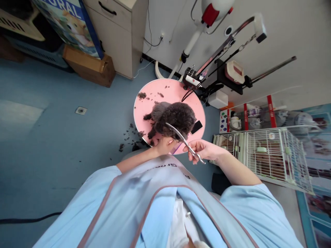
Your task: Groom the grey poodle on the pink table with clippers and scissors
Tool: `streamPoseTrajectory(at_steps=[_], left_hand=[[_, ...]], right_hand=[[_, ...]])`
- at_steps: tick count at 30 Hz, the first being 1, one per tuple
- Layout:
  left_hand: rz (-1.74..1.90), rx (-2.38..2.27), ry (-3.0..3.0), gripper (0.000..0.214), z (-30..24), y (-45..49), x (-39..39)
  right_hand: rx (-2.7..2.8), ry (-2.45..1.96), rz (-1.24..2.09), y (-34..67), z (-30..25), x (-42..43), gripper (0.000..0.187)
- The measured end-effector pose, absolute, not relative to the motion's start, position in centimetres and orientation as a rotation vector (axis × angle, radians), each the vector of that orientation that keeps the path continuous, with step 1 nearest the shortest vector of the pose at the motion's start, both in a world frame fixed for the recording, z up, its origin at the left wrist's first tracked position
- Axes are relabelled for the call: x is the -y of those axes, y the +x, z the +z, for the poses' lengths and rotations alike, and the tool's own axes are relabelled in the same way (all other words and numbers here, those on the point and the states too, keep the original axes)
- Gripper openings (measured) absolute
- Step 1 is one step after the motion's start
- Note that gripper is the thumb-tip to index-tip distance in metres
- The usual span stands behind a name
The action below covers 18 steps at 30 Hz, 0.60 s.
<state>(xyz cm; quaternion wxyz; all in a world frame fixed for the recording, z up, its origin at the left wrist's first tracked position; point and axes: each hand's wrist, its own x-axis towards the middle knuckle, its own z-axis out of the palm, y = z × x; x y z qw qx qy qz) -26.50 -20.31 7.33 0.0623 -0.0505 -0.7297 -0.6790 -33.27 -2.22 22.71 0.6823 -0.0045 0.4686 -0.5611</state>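
Observation:
A dark grey, curly-haired dog point(178, 117) is on the round pink grooming table point(168, 84), its fluffy head towards the right. My left hand point(165, 145) is closed against the near side of its head, the fingertips partly hidden by fur. In my right hand point(201, 148) is a pair of curved grooming scissors point(181, 136), with my fingers at the handles. The blades lie together across the near side of the dog's head, pointing up and left. Clumps of cut hair point(142, 95) lie on the tabletop. A black phone point(197, 127) lies right of the dog.
A grooming arm point(224, 44) with dark straps rises behind the table, beside a white stand dryer point(196, 36). More hair point(131, 137) is scattered on the blue floor. White wire cages point(271, 155) stand right; a cardboard box point(90, 65) and cabinet point(113, 34) stand back left.

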Motion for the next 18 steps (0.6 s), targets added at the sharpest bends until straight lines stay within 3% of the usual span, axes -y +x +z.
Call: streamPoseTrajectory(at_steps=[8,18], left_hand=[[-2.007,2.124,-0.268,0.044,8.3,-26.9,20.5],[-2.031,2.088,-0.227,0.045,8.2,-27.0,20.1]], right_hand=[[-1.122,0.055,-1.266,-33.3,25.4,-0.6,0.051],[-1.162,0.075,-1.28,-33.7,23.8,0.7,0.053]])
